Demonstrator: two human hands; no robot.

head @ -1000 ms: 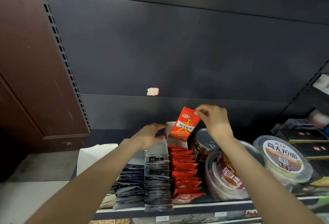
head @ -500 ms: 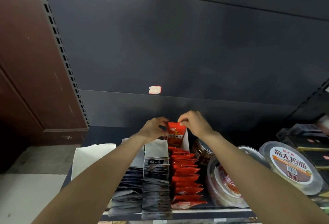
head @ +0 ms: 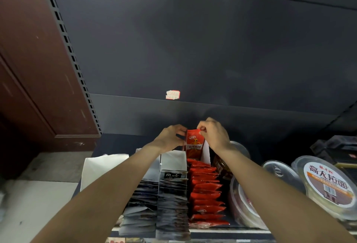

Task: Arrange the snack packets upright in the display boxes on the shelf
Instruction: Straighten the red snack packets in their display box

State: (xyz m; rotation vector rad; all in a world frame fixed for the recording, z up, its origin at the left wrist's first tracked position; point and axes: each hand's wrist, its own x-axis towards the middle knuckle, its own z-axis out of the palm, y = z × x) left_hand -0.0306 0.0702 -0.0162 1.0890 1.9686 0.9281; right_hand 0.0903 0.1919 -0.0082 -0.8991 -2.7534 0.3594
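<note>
Both hands pinching one red snack packet [head: 194, 144] upright by its top corners, left hand [head: 170, 138] on the left corner, right hand [head: 213, 136] on the right, packet at the back of the display box [head: 206, 152], behind a row of red packets [head: 206, 190]

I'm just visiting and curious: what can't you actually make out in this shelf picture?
- Head view: the lower part of the red packet sits behind the display box wall.
- The small sticker print is too blurred to read.
- The brown jar is mostly covered by the right hand and forearm.
- The noodle tub is cut by the right edge.
</note>
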